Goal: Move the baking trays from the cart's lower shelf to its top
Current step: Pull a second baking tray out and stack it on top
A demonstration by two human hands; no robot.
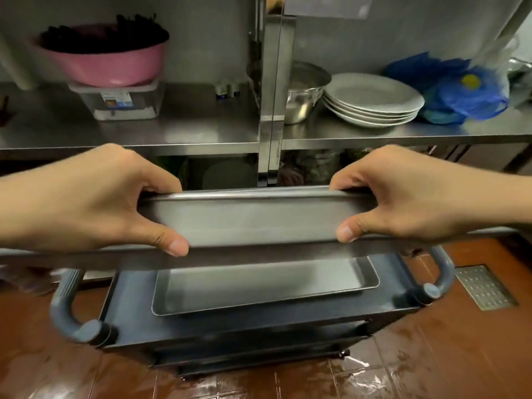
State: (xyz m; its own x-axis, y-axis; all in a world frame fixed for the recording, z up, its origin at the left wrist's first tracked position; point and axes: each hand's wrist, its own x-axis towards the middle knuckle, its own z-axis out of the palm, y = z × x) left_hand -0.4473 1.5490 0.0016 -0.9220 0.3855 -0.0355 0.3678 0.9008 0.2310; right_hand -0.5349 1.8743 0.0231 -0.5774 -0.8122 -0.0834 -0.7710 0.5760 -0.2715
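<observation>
A single wide-angle head-worn view looks forward and steeply down from close above the cart's top point(132, 306), both hands near the lens, facing a steel shelf point(201, 131) with wet tiled floor point(431, 355) below.

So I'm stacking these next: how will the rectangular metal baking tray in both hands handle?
The rectangular metal baking tray probably stays stiff, showing no sag between the left hand and right hand. Its smooth rim may slip.

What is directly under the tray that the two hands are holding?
Under the held tray, a second tray lies flat on the cart's top. Its far edge and the lower shelves are hidden.
</observation>
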